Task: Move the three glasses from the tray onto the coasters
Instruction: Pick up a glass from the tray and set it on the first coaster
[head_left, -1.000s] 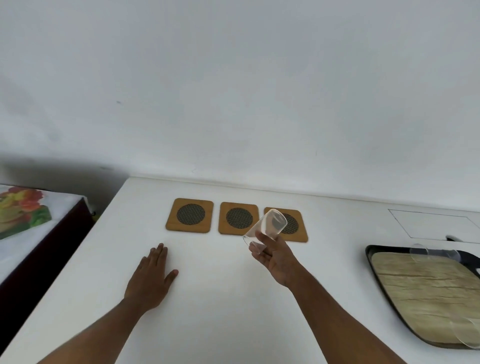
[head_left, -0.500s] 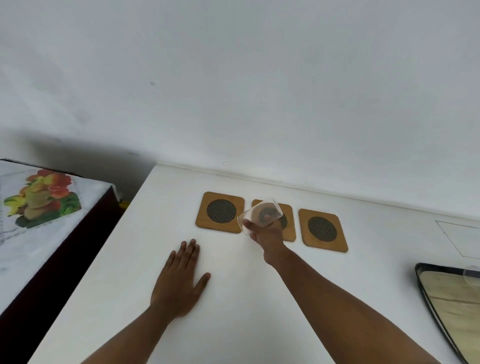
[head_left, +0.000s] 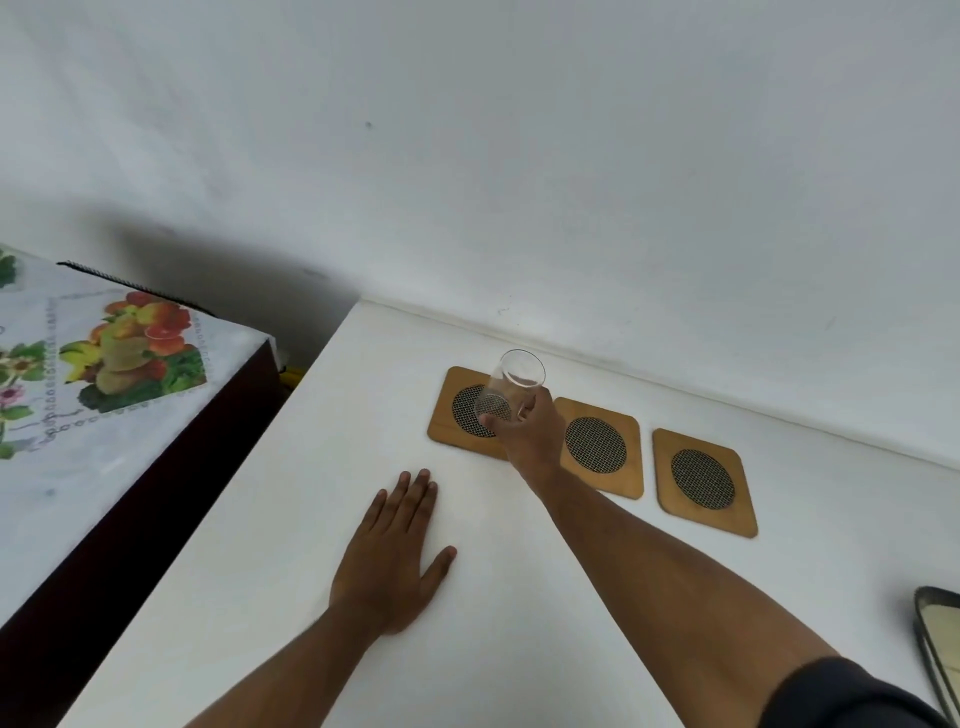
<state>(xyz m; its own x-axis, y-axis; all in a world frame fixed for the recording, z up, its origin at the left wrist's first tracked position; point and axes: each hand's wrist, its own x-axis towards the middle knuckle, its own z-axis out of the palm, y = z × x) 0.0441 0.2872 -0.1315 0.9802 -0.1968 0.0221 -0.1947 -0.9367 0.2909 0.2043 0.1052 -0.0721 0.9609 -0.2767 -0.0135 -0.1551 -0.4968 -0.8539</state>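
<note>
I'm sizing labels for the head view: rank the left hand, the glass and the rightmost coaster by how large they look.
1. Left hand, nearest the camera, which inflates it.
2. Rightmost coaster.
3. Glass, held by the right hand.

White counter (head_left: 270, 545) in front of me, butting against a plain white wall (head_left: 519, 156). To my left, a lower dark-sided table (head_left: 130, 509) under a white cloth with fruit print (head_left: 130, 358). Shadowed gap between them. Soft, even light, no windows.
</note>
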